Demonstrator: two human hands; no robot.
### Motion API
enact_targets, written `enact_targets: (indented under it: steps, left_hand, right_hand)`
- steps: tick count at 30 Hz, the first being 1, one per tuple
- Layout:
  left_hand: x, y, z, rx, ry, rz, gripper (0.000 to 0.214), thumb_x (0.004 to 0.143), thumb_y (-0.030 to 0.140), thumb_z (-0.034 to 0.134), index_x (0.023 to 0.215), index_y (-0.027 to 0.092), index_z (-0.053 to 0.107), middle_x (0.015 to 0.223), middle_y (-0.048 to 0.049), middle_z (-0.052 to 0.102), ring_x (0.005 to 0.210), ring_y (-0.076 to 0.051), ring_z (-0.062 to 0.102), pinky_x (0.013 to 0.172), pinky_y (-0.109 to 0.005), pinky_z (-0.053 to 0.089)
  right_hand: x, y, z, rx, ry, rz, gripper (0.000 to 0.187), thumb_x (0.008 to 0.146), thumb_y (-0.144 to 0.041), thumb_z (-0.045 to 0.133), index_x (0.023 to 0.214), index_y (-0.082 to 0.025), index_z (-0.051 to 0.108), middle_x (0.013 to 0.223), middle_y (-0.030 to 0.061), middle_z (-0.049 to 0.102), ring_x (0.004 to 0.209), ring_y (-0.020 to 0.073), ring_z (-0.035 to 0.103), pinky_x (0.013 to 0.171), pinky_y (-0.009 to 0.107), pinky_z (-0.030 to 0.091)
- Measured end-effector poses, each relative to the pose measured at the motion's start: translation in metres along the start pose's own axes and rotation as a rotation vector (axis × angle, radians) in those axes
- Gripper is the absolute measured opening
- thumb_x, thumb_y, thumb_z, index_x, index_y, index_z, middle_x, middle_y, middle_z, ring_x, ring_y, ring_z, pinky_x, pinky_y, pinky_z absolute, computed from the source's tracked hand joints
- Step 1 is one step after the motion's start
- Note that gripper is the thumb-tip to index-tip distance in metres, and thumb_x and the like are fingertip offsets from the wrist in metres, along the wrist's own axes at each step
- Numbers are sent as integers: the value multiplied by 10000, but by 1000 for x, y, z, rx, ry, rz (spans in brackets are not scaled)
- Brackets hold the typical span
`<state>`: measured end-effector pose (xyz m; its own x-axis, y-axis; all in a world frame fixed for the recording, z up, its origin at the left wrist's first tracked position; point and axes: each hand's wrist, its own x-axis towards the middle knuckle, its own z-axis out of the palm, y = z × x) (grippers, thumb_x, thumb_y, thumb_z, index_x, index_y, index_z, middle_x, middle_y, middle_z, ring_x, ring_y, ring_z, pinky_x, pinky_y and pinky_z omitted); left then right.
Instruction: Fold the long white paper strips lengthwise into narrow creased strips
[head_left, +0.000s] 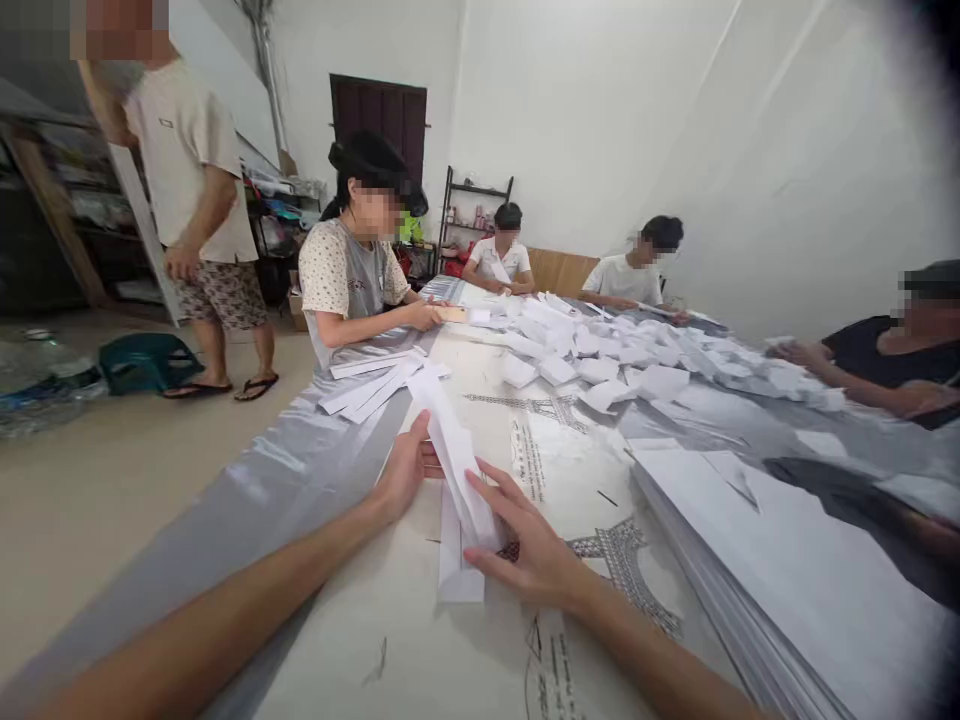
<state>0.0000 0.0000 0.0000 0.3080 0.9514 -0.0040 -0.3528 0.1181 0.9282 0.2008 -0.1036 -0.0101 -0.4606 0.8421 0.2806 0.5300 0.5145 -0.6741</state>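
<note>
A long folded strip of white paper (455, 455) lies lengthwise on the table in front of me. My left hand (403, 470) pinches its left edge near the middle, fingers closed on the paper. My right hand (529, 545) rests over the strip's near end, fingers spread and pressing it against a second white sheet (454, 575) underneath. Both forearms reach in from the bottom of the view.
A tall stack of white sheets (780, 580) sits at my right. A heap of folded papers (615, 350) covers the table's (315, 480) far half, with more strips (375, 385) at left. Several people sit around it; one person (191, 190) stands at left by a green stool (146, 360).
</note>
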Motion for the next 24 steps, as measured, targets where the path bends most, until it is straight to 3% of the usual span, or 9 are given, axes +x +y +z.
enact_targets:
  steps: [3,7,11,15,24]
  left_hand:
    - [-1,-2,0,70,-70,38,554,765,586,735,1010,88,732,970,-163,763,849,-287,726,768,-390,578]
    - [-3,-1,-2,98,-179,40,393,796,429,767,1012,102,743,1047,-149,752,946,-282,707,885,-410,549]
    - [-2,1,-3,127,-256,37,327,834,406,737,965,107,753,1025,-136,753,931,-268,702,919,-425,533]
    - [0,-2,-5,167,-271,39,320,847,419,723,918,109,749,942,-121,758,890,-258,702,876,-414,546]
    - [-1,-1,-5,132,-285,19,336,838,425,729,914,98,752,951,-144,762,907,-282,712,877,-431,546]
  right_hand:
    - [3,-4,-3,28,2,16,734,907,-462,646,1545,-338,304,1647,59,141,1443,330,308,1149,500,341]
    - [7,-5,-6,254,145,81,501,961,-450,558,1438,-307,496,1553,94,369,1324,306,475,1023,448,474]
    - [13,-2,-11,537,252,282,436,944,-491,574,1297,-238,597,1097,91,704,949,245,670,761,360,552]
    - [15,-1,-15,594,160,330,320,867,-481,681,1009,-196,713,930,57,726,835,214,663,697,314,524]
    - [15,5,-11,642,190,336,278,837,-438,729,961,-190,712,900,51,728,765,182,649,658,288,502]
